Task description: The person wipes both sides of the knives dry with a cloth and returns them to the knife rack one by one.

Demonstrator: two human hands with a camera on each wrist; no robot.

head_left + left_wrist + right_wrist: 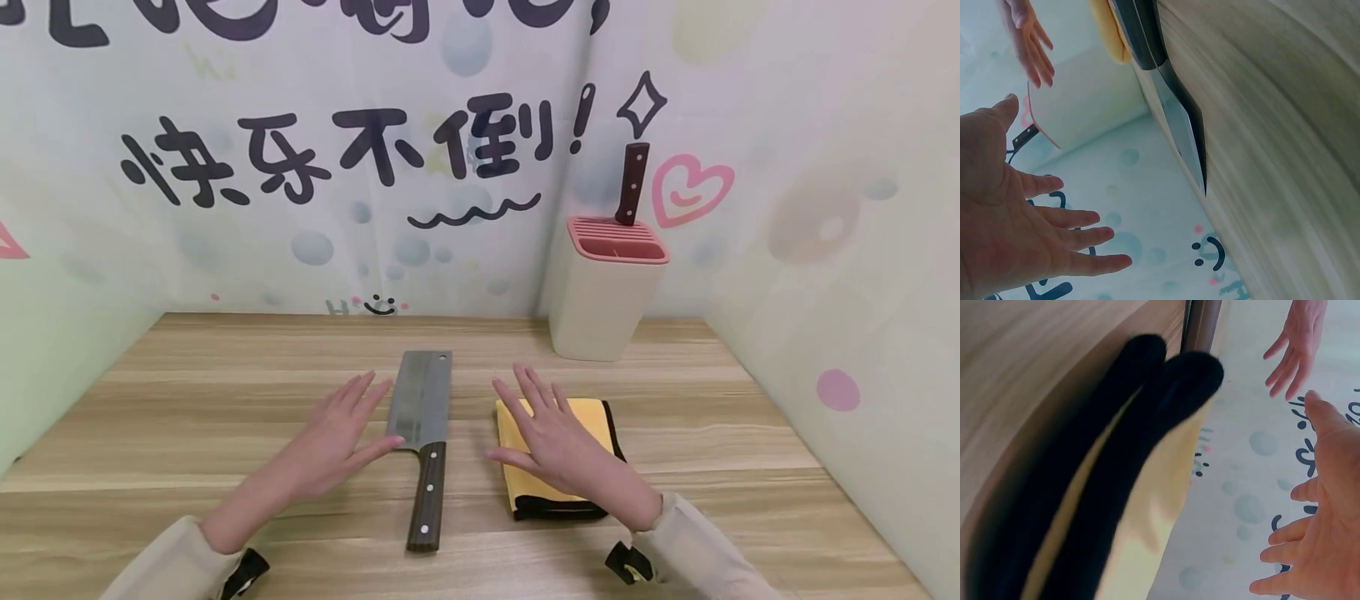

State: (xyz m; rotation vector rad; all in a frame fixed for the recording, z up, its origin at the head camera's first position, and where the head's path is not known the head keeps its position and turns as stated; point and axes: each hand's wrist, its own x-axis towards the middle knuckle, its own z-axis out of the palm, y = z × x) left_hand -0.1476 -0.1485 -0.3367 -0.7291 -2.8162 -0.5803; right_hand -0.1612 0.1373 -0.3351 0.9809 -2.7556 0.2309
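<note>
A cleaver (pixel 423 408) with a broad steel blade and a dark riveted handle lies flat on the wooden table, its handle toward me. My left hand (pixel 337 437) hovers at its left side, fingers spread, holding nothing; in the left wrist view the cleaver (pixel 1175 119) lies apart from that hand (pixel 1029 219). To the right is a folded yellow cloth (pixel 592 417) with black edging. Over it hangs my right hand (pixel 558 442), fingers spread and nothing in them. The right wrist view shows a gap between the cloth (pixel 1147 531) and that hand (pixel 1329 525).
At the back right stands a cream knife block (pixel 600 304) with a pink slotted top; one dark-handled knife (pixel 632 183) sticks up from it. A printed backdrop (pixel 337 250) closes off the table (pixel 262 375) behind, with pale panels on both sides.
</note>
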